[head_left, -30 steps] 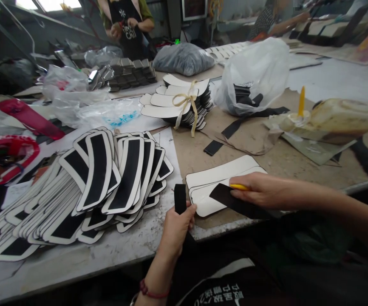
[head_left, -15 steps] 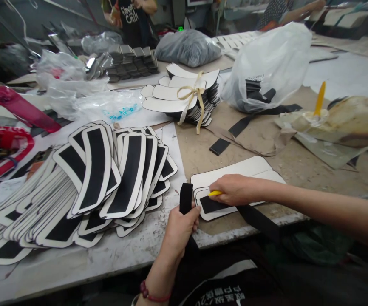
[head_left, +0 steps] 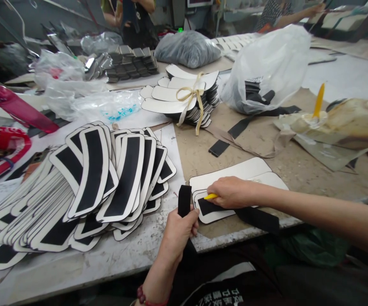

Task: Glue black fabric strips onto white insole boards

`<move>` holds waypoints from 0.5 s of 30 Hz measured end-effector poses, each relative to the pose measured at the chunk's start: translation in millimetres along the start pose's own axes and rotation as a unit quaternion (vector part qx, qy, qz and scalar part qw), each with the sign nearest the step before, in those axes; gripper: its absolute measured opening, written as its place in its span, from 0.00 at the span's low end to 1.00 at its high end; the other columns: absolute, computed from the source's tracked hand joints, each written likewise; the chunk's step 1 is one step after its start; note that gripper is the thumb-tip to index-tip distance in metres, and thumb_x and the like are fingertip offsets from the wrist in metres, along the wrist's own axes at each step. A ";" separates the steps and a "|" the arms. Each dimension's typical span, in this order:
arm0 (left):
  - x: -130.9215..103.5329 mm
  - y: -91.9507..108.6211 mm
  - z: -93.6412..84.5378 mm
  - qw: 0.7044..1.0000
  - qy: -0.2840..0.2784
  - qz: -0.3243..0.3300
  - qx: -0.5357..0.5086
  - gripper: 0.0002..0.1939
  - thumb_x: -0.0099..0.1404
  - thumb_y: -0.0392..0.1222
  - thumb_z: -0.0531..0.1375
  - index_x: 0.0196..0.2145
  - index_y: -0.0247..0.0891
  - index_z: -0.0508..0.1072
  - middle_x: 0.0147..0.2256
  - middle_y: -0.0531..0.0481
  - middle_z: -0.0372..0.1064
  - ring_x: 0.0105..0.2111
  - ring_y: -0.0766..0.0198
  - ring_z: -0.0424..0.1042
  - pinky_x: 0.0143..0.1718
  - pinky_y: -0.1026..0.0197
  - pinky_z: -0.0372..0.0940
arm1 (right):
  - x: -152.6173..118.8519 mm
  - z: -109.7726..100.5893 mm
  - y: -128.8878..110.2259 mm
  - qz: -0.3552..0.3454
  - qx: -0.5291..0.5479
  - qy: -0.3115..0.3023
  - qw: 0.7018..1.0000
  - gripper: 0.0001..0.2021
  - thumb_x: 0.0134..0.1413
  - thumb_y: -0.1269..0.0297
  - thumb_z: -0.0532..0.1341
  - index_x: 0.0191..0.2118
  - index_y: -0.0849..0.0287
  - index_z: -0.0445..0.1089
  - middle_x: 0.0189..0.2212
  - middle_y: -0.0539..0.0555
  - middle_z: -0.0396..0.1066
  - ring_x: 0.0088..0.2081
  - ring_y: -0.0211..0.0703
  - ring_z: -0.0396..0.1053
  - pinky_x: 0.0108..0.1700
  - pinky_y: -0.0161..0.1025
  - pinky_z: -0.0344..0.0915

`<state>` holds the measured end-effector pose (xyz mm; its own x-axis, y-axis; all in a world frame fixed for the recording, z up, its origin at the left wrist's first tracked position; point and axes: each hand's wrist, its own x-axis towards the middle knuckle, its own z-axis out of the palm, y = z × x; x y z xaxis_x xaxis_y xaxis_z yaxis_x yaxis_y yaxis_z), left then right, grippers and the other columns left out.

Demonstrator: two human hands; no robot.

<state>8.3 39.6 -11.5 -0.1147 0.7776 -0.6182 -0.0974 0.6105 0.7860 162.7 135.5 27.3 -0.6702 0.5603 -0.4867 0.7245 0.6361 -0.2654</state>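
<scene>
My left hand (head_left: 179,231) is closed round a black strip (head_left: 184,200), whose upper end stands above the fist while the rest hangs below the table edge. My right hand (head_left: 230,192) grips a yellow plastic tool (head_left: 210,196), its tip pointing left, its other end hidden in the fist. Both are at a small stack of curved white pieces (head_left: 231,173) with dark edges. On the nearest piece lies a black strip (head_left: 207,207), just under the yellow tip. From beneath my right wrist a black tail (head_left: 260,219) runs over the table edge.
On the left spreads a big pile of white pieces with black strips (head_left: 90,174). Behind stand a ribbon-tied bundle (head_left: 187,95) and a clear bag (head_left: 267,68) holding black strips. A stained container (head_left: 359,123) with a yellow stick lies right. Co-workers stand behind.
The yellow tip has moved slightly left along the black strip. My left hand keeps the black strip upright, nearly in place. The view has shifted a little.
</scene>
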 end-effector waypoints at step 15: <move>10.8 -4.2 12.2 0.993 0.075 0.017 0.092 0.13 0.48 0.46 0.62 0.18 0.39 0.63 0.06 0.60 0.52 0.07 0.71 0.50 0.10 0.67 0.43 | -2.6 -0.4 -5.1 0.013 -0.008 0.019 1.000 0.15 0.51 0.61 0.54 0.36 0.62 0.76 0.32 0.64 0.76 0.34 0.52 0.73 0.28 0.37 0.58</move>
<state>19.5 47.3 -21.4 -0.2613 0.7756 -0.5746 0.0891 0.6121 0.7857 160.7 131.0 30.3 -0.6571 0.5963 -0.4611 0.7392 0.6296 -0.2391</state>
